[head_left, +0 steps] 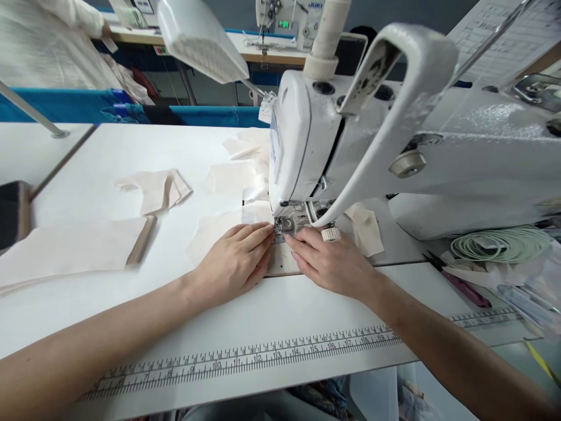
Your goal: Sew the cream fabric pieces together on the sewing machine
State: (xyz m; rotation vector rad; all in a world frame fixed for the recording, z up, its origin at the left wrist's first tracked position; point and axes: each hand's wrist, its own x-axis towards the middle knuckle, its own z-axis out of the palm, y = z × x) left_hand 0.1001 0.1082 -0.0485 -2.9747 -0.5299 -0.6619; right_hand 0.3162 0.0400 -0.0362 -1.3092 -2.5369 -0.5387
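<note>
At the sewing machine's presser foot (284, 225), both hands rest close together on the bed. My left hand (236, 257) is on the left side, its fingers pressed together over the edge of a cream fabric piece (210, 231) that runs under the foot. My right hand (331, 260) lies on the right, fingers stretched and slightly spread, fingertips beside the foot. Whether any cloth lies beneath the right fingertips is hidden. The white sewing machine (289, 134) stands directly over the hands. More cream fabric pieces (236, 175) lie beyond the left hand.
Stacked cream cut pieces (74, 248) and a smaller folded stack (160, 190) lie left. Right are a fabric scrap (367, 229), a coil of pale green cord (499, 242) and purple-handled snips (467, 286). A printed ruler (258, 356) lines the front edge. Another person (48, 47) is behind.
</note>
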